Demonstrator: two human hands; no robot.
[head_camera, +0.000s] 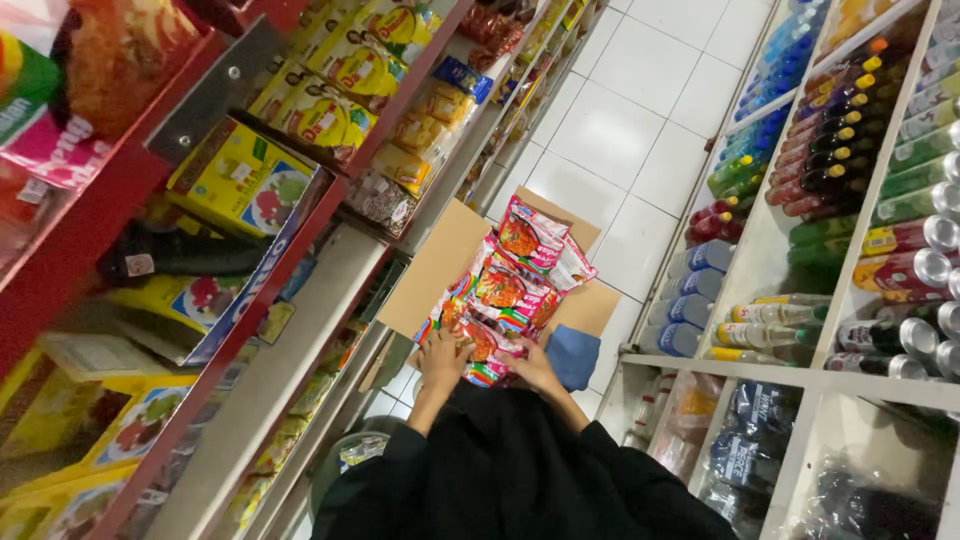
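Both hands grip a stack of colourful snack packets (505, 290) at its near end, left hand (443, 358) and right hand (533, 366) on either side. Beyond them an open cardboard box (440, 262) sits on the white tiled floor (610, 130), filling most of the narrow aisle between a red-edged shelf (300, 250) to the left and a white bottle rack (790, 290) to the right.

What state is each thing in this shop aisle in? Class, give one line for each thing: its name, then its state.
Cardboard box: open, flaps spread, on the floor.
Snack packets: sealed, piled in the box.
Left hand: resting on the packets; grip unclear.
Right hand: touching the packets; grip unclear.
Bottles: capped, lined up on the shelf.
Cans: closed, in a row on the shelf.
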